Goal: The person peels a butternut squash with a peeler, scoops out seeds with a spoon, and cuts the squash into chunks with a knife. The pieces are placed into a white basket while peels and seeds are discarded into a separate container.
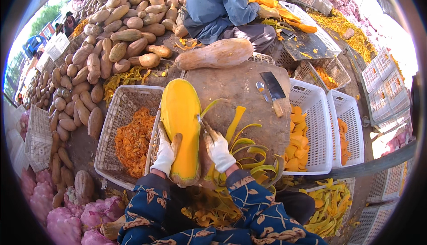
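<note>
A long squash (181,111), peeled to bright yellow-orange over its visible side, lies lengthwise on the wooden board (230,85) before me. My left hand (166,150), in a white glove with stained fingertips, grips its left side, thumb across the top. In my right hand (217,145), also gloved, is a peeler (199,120), its head against the squash's right side; the fingers hide most of its handle. Curled peel strips (253,151) lie to the right of that hand. An unpeeled tan squash (215,54) rests across the board's far edge.
A cleaver (273,85) and a spoon (262,90) lie on the board's right. At left stands a crate (106,145) of orange pulp; at right, a white crate (318,128) with cut pieces (297,141). A person (220,8) sits beyond, beside piled squashes (133,35).
</note>
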A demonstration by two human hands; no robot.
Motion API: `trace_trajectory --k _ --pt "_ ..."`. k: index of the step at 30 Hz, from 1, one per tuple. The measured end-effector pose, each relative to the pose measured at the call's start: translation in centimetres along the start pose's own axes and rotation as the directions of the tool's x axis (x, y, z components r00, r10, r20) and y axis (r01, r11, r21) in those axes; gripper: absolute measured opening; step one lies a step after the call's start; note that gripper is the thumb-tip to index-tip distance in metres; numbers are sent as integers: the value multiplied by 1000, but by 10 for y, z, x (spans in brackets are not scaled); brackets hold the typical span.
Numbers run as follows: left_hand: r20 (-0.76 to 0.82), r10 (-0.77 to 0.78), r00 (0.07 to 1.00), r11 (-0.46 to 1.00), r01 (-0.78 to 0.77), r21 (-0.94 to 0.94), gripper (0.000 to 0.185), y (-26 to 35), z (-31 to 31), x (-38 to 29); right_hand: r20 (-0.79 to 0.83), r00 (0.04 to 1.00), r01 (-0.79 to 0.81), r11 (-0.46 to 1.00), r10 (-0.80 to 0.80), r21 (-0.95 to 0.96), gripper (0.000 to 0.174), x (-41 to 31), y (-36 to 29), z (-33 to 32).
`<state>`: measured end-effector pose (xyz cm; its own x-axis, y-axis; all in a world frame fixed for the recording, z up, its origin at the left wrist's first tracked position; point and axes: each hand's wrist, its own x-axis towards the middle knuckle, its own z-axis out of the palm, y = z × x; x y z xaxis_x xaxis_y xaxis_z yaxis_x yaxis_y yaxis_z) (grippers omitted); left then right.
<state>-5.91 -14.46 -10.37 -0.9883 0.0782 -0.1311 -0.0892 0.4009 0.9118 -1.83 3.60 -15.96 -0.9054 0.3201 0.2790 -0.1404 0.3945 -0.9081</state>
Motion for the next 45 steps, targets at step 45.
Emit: trace_trajectory --k 45 --pt "-27 -25 999 994 22 -109 95 2 -2 0 384 896 -96 942 222 -321 31 -188 -84 -88"
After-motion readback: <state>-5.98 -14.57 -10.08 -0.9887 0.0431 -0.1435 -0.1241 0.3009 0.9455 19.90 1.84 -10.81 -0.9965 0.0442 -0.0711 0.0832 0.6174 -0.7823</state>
